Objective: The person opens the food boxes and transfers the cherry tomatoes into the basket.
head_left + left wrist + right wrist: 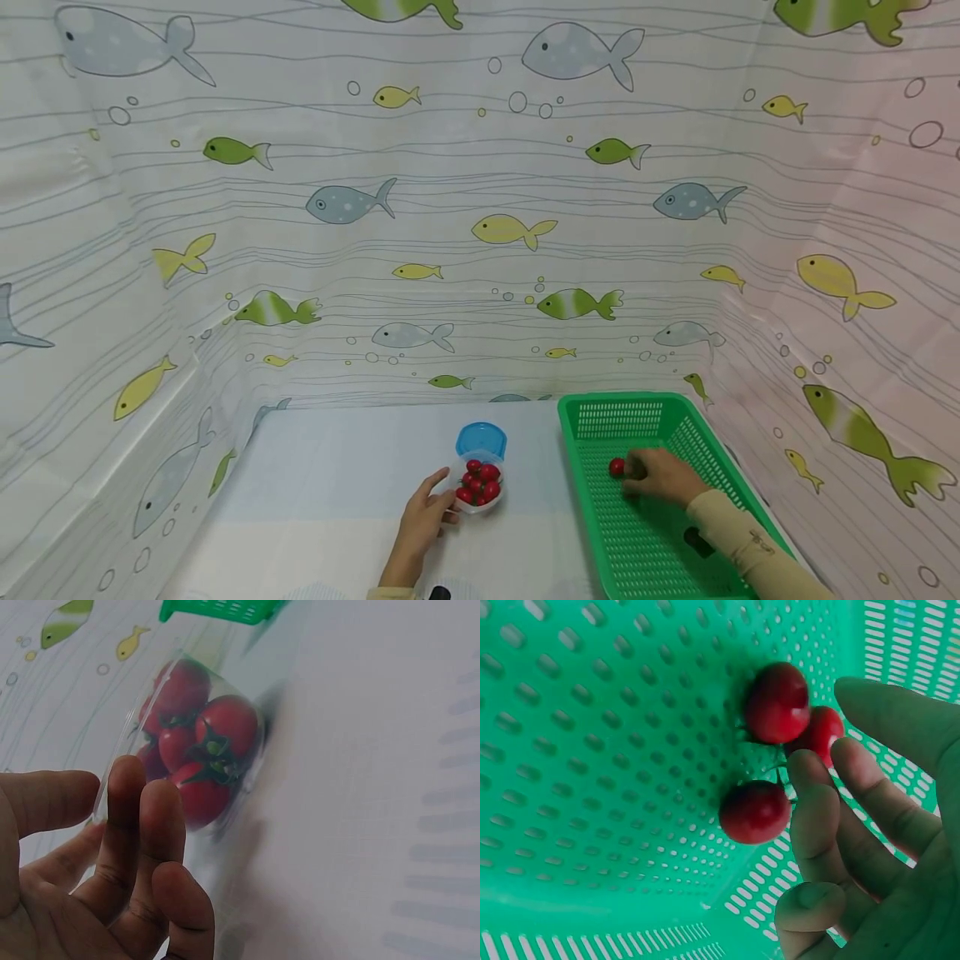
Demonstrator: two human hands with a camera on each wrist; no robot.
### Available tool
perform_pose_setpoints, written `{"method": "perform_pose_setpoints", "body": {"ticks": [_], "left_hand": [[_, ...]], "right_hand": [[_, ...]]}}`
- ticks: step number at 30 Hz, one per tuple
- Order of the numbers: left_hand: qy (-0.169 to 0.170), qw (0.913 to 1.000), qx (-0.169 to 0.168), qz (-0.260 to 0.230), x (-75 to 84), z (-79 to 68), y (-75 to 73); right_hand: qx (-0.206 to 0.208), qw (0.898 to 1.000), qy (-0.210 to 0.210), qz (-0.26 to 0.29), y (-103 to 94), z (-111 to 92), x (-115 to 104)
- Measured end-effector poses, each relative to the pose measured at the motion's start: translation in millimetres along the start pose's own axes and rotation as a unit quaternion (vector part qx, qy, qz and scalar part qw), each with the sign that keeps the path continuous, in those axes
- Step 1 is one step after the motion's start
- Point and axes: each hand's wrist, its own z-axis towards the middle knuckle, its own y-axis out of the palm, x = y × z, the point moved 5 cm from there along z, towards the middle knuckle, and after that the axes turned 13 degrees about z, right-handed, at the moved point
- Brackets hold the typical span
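A beige sleeve (757, 546) is seen near right. In a green perforated basket (637, 558), three cherry tomatoes (776, 705) are found just left of the right hand (663, 477), fingers parted; touch cannot be told. Farther left, a clear tub (472, 509) of tomatoes (489, 473) is flanked by the left hand (423, 521), fingers curved.

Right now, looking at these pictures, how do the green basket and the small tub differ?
The green basket is much larger than the small tub. The basket is opaque and slotted; the tub is see-through. The basket shows fewer tomatoes than the tub. Both are open-topped and hold red tomatoes.
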Motion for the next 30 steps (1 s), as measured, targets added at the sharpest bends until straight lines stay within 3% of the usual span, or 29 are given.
{"method": "perform_pose_setpoints", "body": {"ticks": [7,12,19,30], "left_hand": [[0.0,1.0,-0.003,-0.001,-0.4,-0.1,0.7],[-0.004,1.0,0.0,0.0,-0.7,-0.4,0.4],[-0.003,1.0,-0.004,0.001,1.4,-3.5,0.2],[0.01,0.9999,-0.008,-0.004,0.3,-4.0,-0.5]], "right_hand": [[0.008,1.0,0.002,0.004,-5.8,1.0,-6.6],[0.038,0.999,-0.018,0.005,-13.3,4.6,-19.4],[0.079,0.995,-0.057,0.004,-20.0,8.5,-50.3],[0.092,0.988,-0.117,0.027,-14.5,16.8,-93.8]]}}
